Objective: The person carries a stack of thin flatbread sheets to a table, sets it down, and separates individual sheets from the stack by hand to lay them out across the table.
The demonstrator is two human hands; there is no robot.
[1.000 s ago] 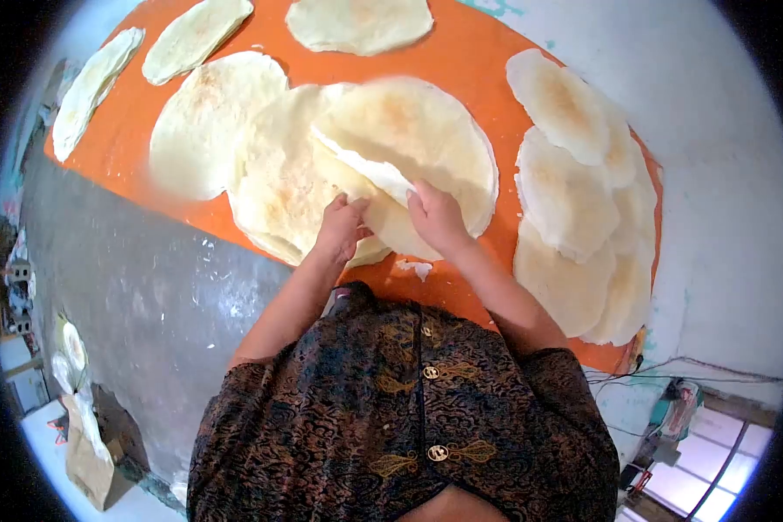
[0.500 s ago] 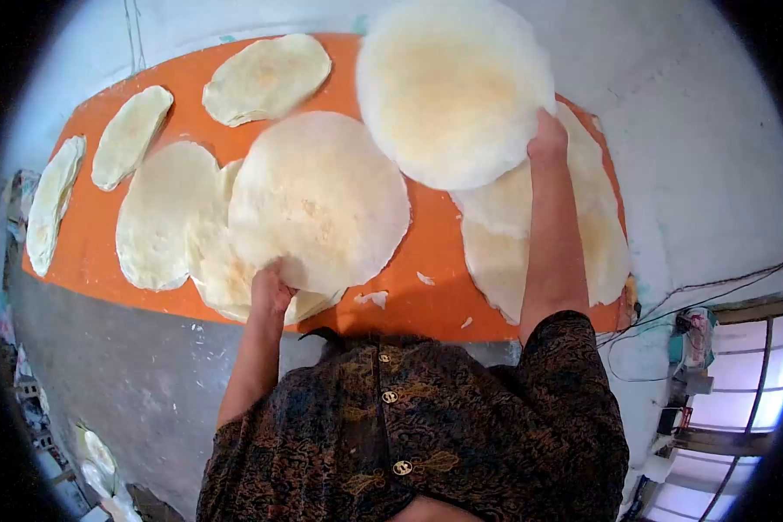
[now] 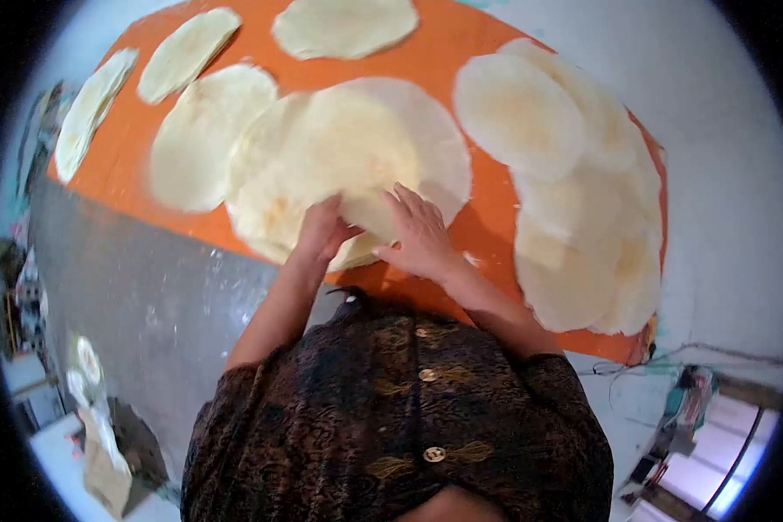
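While the round bread [image 3: 352, 143] lies on the far side of the left hand [image 3: 325, 228] and right hand [image 3: 422, 235], the right fingers look loose; the left, I can't tell.

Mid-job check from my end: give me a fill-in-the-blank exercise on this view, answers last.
The tabletop is coloured ____.
Of the left hand and right hand, the one farther from the grey area is the ____.
The middle flatbreads lie to the ____ of the pile beside the right forearm.
The buttons on the shirt are ____-coloured.
Missing words: orange; right; left; gold.
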